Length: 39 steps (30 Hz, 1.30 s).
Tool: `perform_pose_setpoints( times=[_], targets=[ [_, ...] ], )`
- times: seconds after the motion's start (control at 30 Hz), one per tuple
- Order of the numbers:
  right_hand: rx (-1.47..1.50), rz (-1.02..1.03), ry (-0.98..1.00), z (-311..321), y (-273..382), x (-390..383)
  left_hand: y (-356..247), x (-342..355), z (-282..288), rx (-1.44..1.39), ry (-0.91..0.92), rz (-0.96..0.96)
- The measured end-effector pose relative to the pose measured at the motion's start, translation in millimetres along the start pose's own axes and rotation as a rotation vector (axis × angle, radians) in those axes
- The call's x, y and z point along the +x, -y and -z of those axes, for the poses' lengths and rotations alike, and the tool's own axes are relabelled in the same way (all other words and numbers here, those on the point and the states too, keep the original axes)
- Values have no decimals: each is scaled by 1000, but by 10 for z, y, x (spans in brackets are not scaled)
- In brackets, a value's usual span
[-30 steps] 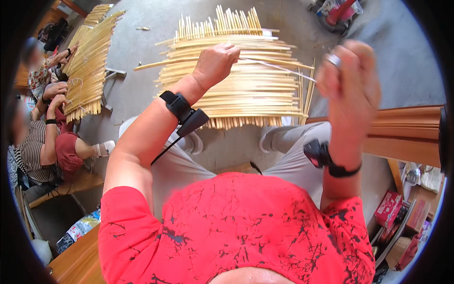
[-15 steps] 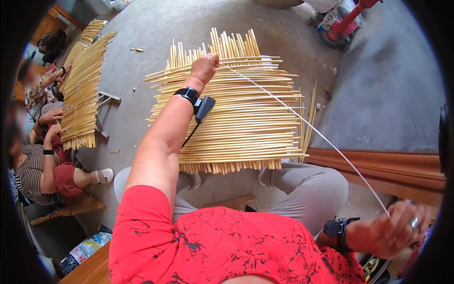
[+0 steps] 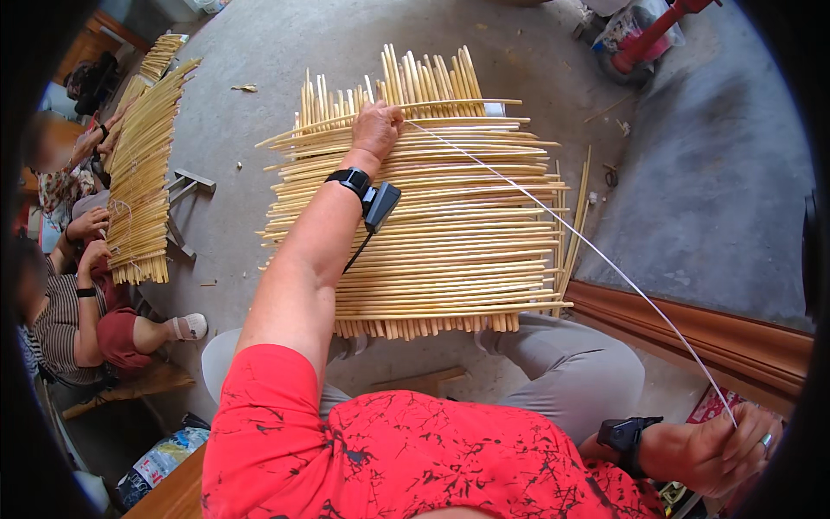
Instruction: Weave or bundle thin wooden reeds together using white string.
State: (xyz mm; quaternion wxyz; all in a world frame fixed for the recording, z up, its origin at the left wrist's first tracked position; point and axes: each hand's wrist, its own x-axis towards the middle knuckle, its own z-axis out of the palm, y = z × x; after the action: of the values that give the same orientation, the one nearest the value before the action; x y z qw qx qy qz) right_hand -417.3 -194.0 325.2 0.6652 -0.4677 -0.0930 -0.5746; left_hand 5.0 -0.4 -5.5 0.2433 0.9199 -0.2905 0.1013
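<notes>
A mat of pale yellow reed sticks lies on the grey floor in front of my knees. My left hand presses down on its far edge, fingers closed over the sticks where a thin white cord comes out. The cord runs taut and slanting down to the right. My right hand is at the lower right, pulled back beside my hip and shut on the cord's end. Both wrists carry black bands.
A second reed mat lies at the left, with other people's hands working on it. A small metal stand sits beside it. A brown wooden edge runs at the right. Red equipment stands at the top right.
My left hand has stretched forward to the mat's far edge. My right hand swung from up high down to my right hip, pulling the white cord taut.
</notes>
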Motion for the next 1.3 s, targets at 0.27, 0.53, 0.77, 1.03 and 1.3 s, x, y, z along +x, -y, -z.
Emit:
perform_pose_setpoints(
  times=[0.27,0.53,0.77,1.03,1.3],
  targets=[
    [28,-59,-2,19,-217,42,-39,-112,-51,89,-154,-26],
    [57,-133,-36,127,-334,-4,-68,-88,35,15,-328,-98],
    [37,-176,-57,153,-415,-4,132,64,-31,137,-337,-89],
    [-48,-262,-1,201,-554,-7,275,181,-12,175,-19,-48],
    [-157,-327,12,152,-653,-39,-96,362,887,81,-204,-221]
  ],
)
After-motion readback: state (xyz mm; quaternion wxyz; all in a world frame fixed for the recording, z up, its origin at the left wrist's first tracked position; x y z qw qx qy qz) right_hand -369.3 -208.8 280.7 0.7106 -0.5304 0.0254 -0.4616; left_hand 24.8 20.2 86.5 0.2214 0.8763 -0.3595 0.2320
